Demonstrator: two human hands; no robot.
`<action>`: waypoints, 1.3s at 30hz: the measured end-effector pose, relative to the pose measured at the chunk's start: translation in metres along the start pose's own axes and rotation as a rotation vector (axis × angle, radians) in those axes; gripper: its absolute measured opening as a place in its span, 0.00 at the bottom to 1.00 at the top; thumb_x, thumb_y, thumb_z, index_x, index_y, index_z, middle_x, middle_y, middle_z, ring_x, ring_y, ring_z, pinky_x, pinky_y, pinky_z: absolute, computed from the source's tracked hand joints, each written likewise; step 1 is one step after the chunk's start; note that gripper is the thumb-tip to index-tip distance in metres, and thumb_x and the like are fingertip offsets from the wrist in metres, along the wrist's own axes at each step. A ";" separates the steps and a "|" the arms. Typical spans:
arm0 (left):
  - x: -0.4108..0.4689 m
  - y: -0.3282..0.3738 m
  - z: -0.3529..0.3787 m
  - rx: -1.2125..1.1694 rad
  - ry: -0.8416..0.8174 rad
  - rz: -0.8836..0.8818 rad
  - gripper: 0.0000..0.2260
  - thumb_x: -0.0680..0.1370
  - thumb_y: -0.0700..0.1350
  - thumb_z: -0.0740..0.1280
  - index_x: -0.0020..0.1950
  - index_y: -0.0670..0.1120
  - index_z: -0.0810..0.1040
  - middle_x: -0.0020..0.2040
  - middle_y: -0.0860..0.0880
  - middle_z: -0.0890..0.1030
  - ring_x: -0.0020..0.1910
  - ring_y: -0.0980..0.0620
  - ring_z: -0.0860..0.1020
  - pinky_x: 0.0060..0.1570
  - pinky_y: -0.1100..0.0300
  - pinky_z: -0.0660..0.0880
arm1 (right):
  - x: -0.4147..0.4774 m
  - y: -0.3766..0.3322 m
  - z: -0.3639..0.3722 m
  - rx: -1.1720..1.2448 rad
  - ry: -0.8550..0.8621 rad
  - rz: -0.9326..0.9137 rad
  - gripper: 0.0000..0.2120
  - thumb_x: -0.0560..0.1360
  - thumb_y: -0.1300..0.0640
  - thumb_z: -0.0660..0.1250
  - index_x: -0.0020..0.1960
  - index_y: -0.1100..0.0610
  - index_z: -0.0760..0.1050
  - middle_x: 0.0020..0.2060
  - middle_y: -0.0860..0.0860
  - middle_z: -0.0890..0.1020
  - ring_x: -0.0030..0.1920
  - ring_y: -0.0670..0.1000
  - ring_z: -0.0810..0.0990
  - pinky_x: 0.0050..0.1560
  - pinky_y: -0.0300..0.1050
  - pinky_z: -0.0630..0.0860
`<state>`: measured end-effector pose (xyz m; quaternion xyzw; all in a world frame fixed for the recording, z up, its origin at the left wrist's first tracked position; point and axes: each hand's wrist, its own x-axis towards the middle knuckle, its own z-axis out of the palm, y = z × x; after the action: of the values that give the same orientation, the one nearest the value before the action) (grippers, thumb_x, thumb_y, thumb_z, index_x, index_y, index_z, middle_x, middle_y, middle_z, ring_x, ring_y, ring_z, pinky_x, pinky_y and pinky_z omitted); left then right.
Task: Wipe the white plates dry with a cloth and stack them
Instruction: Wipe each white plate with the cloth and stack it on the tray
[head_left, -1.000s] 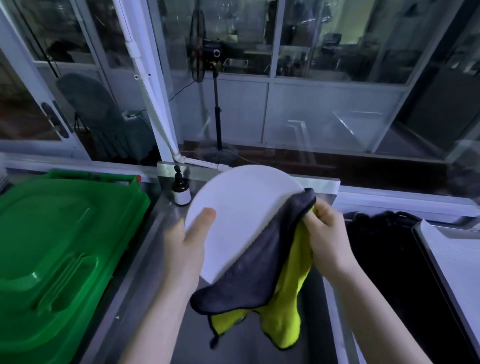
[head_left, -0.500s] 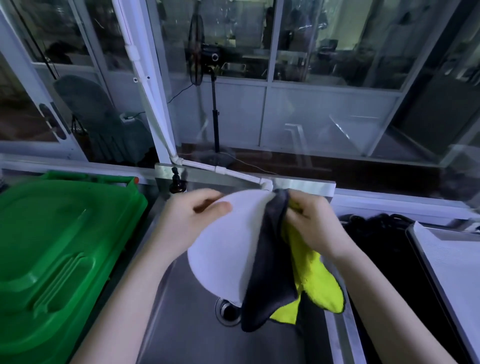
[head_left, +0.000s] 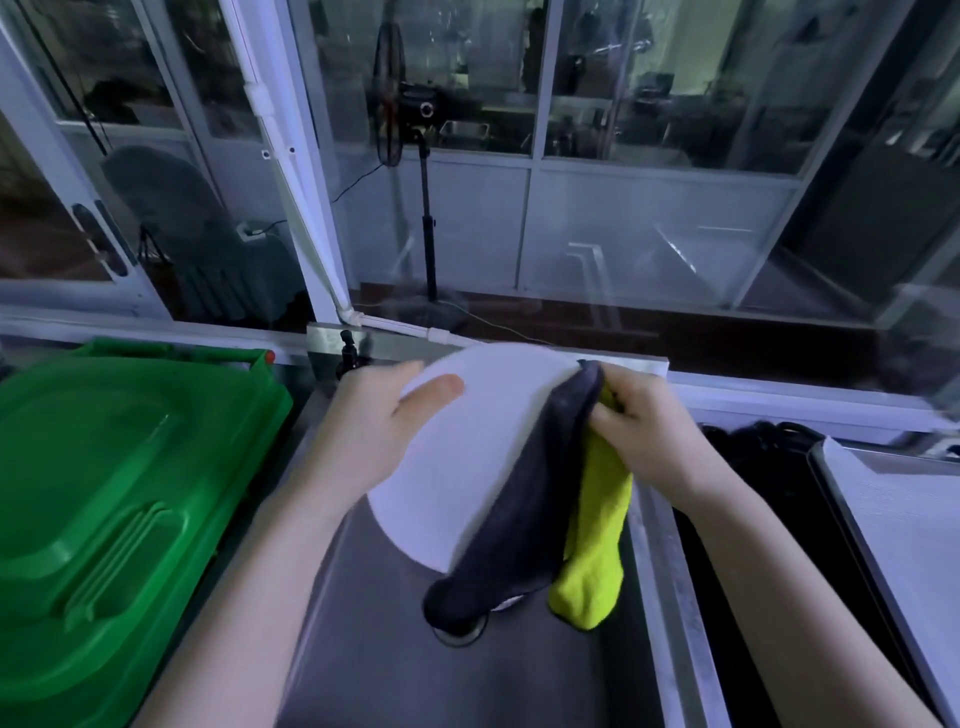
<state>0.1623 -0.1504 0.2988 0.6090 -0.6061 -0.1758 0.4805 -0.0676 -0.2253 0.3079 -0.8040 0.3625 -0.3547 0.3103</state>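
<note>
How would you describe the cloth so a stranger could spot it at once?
Right of the big green plastic bin lid lies a steel sink. Above it, the right hand grips a soft cloth against a round white plate. Only the cloth is dark grey on one face, bright yellow on the other.
</note>
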 end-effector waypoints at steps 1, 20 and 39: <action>0.005 0.006 0.002 0.110 -0.090 0.075 0.23 0.75 0.59 0.67 0.32 0.44 0.65 0.27 0.55 0.62 0.29 0.56 0.60 0.31 0.58 0.58 | 0.003 -0.005 0.006 -0.067 -0.063 -0.043 0.10 0.76 0.67 0.66 0.41 0.53 0.76 0.32 0.44 0.79 0.35 0.37 0.71 0.38 0.39 0.69; -0.021 -0.019 0.014 -0.152 0.244 -0.146 0.23 0.79 0.54 0.64 0.39 0.34 0.65 0.32 0.42 0.63 0.33 0.53 0.61 0.35 0.55 0.58 | -0.009 0.021 0.003 0.296 0.142 0.234 0.12 0.81 0.64 0.63 0.48 0.50 0.80 0.42 0.43 0.86 0.47 0.42 0.81 0.49 0.41 0.79; -0.041 -0.038 0.026 -0.454 0.147 -0.356 0.18 0.71 0.63 0.67 0.48 0.50 0.81 0.43 0.46 0.80 0.45 0.52 0.76 0.48 0.50 0.70 | -0.034 0.026 0.021 0.499 0.289 0.291 0.06 0.79 0.65 0.65 0.46 0.63 0.80 0.38 0.49 0.83 0.42 0.45 0.78 0.43 0.43 0.77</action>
<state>0.1552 -0.1301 0.2409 0.5936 -0.3987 -0.3439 0.6086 -0.0768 -0.2066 0.2649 -0.5843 0.4157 -0.4950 0.4906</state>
